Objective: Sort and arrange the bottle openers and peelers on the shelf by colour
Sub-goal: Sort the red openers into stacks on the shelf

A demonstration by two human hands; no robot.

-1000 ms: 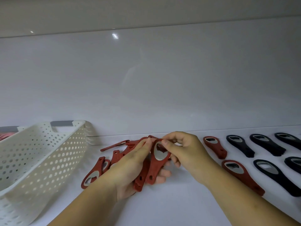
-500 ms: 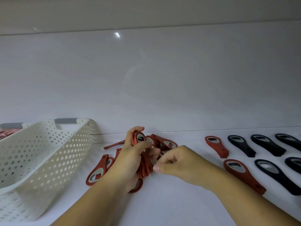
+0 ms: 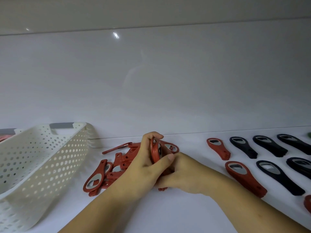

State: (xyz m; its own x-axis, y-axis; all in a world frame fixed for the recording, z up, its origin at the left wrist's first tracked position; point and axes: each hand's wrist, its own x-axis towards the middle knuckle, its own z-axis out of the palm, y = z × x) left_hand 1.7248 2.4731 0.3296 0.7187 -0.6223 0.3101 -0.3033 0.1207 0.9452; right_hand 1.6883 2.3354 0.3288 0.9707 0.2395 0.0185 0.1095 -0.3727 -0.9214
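Observation:
My left hand [image 3: 148,167] grips a stack of red bottle openers [image 3: 155,153] held on edge above the white shelf [image 3: 168,214]. My right hand [image 3: 183,174] presses against the lower end of the same stack; its fingers are curled under my left hand and mostly hidden. A pile of loose red openers [image 3: 116,167] lies left of my hands. To the right, two red openers [image 3: 218,147] [image 3: 244,177] lie flat beside several black openers [image 3: 243,148] set in rows.
A white perforated basket [image 3: 38,167] with grey handles stands at the left, something pink just visible behind it. The shelf's white back wall rises close behind the openers. A red item [image 3: 308,203] and a green one [image 3: 309,134] peek in at the right edge.
My right hand moved left and in under my left hand, meeting the lower end of the stack. The left hand kept hold of the stack, still on edge.

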